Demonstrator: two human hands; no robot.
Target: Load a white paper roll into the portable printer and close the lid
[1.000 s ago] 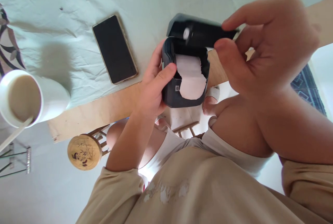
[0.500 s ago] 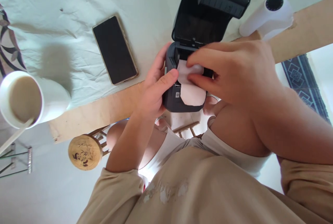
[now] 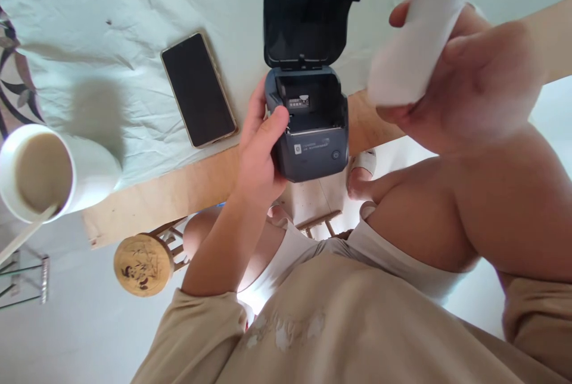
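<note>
A dark printer-like device (image 3: 308, 152) has its lid (image 3: 308, 27) raised, and its inner compartment shows a small label and no roll. My left hand (image 3: 263, 152) grips the device by its left side, with the thumb on the compartment's edge. Off to the right, my right hand (image 3: 473, 80) holds a white paper roll (image 3: 409, 50) with a loose end, blurred by motion. The roll and the device are apart. A black-screened phone (image 3: 199, 89) lies on the cloth left of the device.
At the left stands a white cup (image 3: 93, 172) of light brown drink with a spoon handle (image 3: 27, 232). The pale cloth (image 3: 147, 3) covers the table, whose wooden edge (image 3: 174, 193) is bare. A round stool (image 3: 143, 265) stands below.
My right hand has lifted the white paper out of the device and carried it right. The white bottle-like object at the right no longer shows. The device has shifted slightly left in my left hand.
</note>
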